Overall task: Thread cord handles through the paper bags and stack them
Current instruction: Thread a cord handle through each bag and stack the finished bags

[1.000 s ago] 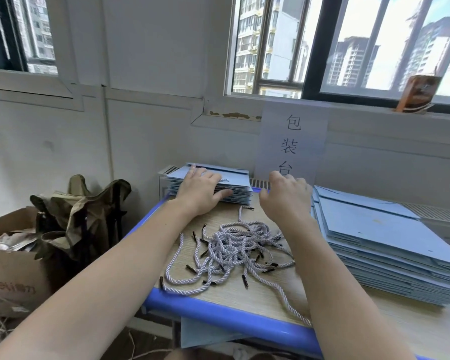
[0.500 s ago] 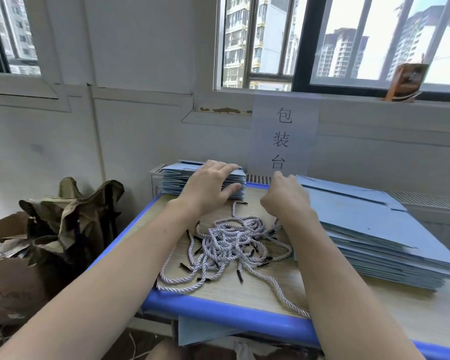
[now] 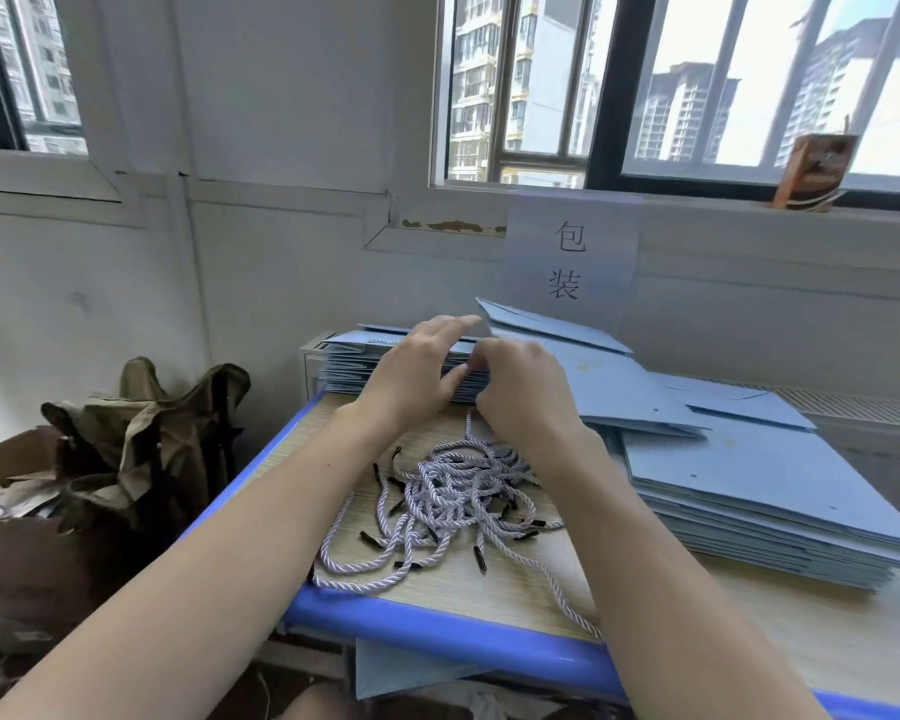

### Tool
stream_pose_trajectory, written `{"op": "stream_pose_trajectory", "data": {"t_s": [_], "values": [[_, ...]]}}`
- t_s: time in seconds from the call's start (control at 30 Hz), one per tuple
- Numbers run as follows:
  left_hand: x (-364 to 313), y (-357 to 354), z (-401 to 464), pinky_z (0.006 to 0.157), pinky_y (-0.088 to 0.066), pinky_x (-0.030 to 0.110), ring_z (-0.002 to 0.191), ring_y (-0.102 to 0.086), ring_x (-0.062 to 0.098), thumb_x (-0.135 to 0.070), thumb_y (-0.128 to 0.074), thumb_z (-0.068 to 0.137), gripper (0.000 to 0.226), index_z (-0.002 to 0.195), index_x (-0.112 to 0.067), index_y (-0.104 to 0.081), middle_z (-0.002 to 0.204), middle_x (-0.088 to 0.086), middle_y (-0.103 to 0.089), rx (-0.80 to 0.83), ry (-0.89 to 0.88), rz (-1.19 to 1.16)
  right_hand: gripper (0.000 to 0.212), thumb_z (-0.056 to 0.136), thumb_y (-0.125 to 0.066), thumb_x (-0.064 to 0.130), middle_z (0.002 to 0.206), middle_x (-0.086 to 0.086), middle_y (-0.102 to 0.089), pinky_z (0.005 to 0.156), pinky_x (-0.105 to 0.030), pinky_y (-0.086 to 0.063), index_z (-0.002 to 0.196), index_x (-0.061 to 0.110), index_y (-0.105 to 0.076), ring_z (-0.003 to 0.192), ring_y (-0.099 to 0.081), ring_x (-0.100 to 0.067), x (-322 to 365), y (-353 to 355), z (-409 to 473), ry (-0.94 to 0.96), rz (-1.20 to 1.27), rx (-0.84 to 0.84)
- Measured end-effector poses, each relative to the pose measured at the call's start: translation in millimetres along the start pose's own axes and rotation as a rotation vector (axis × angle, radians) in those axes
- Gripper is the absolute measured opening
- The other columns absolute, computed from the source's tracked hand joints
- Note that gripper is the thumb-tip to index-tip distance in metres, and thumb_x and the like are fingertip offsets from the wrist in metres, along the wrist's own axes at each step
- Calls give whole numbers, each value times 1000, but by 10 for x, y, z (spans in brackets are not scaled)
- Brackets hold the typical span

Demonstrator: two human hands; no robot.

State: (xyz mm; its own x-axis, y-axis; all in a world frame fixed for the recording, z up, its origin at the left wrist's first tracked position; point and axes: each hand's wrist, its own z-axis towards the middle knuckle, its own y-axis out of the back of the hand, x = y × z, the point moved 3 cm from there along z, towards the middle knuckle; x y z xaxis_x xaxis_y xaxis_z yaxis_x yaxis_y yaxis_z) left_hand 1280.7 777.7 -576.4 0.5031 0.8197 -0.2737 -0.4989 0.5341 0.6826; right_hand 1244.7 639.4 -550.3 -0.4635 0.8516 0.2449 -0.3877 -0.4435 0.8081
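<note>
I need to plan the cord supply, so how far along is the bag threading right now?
Done: a small stack of bags at the back left. In hand: the right hand lifts one blue bag off the tall unthreaded stack; the left hand reaches in. Left: that stack and the loose cords.

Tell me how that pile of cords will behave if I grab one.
The cords look floppy and probably light: they lie in loose curls. They are tangled, so pulling one may drag others. The strand trailing past the table edge might slide off.

Matt paper bags (image 3: 749,459), twisted cords (image 3: 453,501), wood-grain tabletop (image 3: 489,589)
</note>
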Motion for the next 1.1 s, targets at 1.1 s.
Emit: {"op": "stream_pose_trajectory", "data": {"t_s": [1.1], "values": [[59, 33, 1, 99, -48, 38, 116, -60, 15, -59, -56, 93, 47, 119, -23, -69, 122, -4, -69, 177, 100, -30, 32, 86, -71, 27, 117, -5, -65, 87, -35, -45, 116, 18, -64, 109, -56, -28, -400, -117, 120, -190, 63, -51]]}}
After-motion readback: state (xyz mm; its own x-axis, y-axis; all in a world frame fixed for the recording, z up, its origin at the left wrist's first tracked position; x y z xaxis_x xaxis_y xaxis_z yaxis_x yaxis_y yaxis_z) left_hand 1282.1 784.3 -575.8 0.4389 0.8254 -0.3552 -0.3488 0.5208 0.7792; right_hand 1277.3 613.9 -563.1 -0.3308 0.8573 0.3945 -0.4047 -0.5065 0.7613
